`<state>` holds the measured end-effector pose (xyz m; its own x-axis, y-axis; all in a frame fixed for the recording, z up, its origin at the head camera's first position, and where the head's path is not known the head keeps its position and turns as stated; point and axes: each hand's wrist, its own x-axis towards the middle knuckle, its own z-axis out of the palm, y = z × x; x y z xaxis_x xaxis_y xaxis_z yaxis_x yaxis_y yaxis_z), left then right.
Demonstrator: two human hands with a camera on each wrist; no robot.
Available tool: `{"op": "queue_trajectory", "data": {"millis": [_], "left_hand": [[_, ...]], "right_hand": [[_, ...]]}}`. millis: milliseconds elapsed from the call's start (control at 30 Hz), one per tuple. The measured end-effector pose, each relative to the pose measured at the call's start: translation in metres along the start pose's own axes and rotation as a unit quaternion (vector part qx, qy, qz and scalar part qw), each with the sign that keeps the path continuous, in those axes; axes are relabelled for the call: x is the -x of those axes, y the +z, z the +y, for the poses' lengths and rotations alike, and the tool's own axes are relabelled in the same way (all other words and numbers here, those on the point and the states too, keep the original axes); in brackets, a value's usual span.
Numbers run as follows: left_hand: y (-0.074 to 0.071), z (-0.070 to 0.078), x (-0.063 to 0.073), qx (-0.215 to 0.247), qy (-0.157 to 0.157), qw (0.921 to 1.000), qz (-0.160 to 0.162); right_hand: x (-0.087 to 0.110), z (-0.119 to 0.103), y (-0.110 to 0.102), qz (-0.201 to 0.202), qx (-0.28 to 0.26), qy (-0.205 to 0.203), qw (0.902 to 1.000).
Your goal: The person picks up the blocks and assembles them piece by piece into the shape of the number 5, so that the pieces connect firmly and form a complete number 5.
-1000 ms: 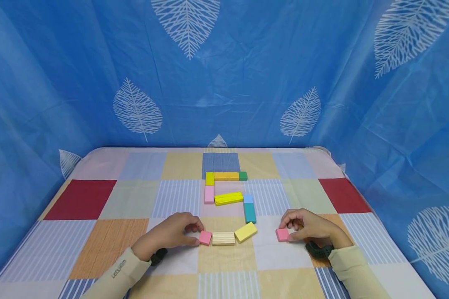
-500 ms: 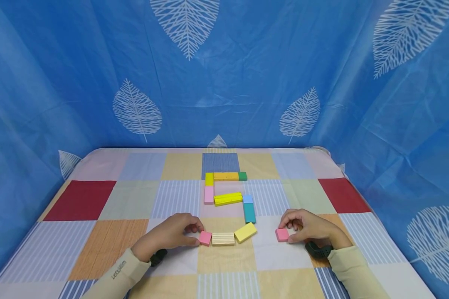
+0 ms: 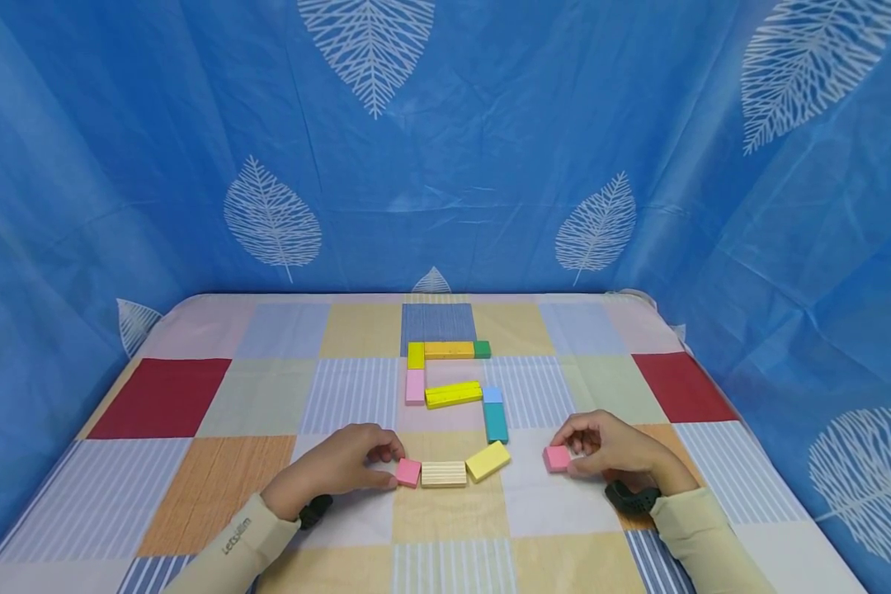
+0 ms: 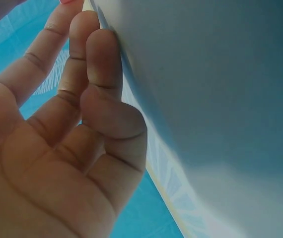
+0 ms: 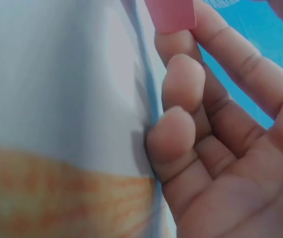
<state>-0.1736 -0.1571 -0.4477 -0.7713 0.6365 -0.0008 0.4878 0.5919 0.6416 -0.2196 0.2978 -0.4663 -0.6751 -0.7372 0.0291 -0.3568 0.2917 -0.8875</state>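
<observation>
My left hand [image 3: 347, 458] pinches a small pink block [image 3: 408, 473] on the table. That block sits at the left end of a bottom row, by a striped pale wooden block [image 3: 443, 474]. A tilted pale yellow block [image 3: 488, 462] ends the row. Farther right, my right hand [image 3: 615, 450] holds another pink block [image 3: 557, 459] between thumb and fingers, apart from the rest. In the right wrist view this pink block [image 5: 174, 15] shows at the fingertips. Only a sliver of the left one appears in the left wrist view.
Beyond the row, a teal block [image 3: 495, 423], a light blue block [image 3: 493, 395], a bright yellow piece [image 3: 454, 394], a pink-lilac block [image 3: 415, 387], a yellow block [image 3: 416, 355], an orange block [image 3: 449, 351] and a green block [image 3: 482, 350] form a winding line on the patchwork cloth [image 3: 267, 396].
My right hand has shifted slightly away from me and to the left with its pink block. The left hand and the other blocks have stayed in place.
</observation>
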Motion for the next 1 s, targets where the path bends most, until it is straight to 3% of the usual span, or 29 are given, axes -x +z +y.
{"op": "queue_trajectory", "data": {"millis": [200,767,1000], "left_hand": [[0.0,-0.001,0.0,0.002,0.001,1.0,0.0],[0.001,-0.001,0.0,0.003,-0.007,1.0,-0.003],[0.002,-0.002,0.0,0.001,-0.004,1.0,-0.002]], "right_hand": [[-0.004,-0.004,0.001,0.007,0.014,-0.01,0.9998],[-0.033,-0.02,0.012,0.036,0.059,0.017,0.9975],[-0.048,-0.023,0.019,0.033,0.066,-0.001,0.9973]]}}
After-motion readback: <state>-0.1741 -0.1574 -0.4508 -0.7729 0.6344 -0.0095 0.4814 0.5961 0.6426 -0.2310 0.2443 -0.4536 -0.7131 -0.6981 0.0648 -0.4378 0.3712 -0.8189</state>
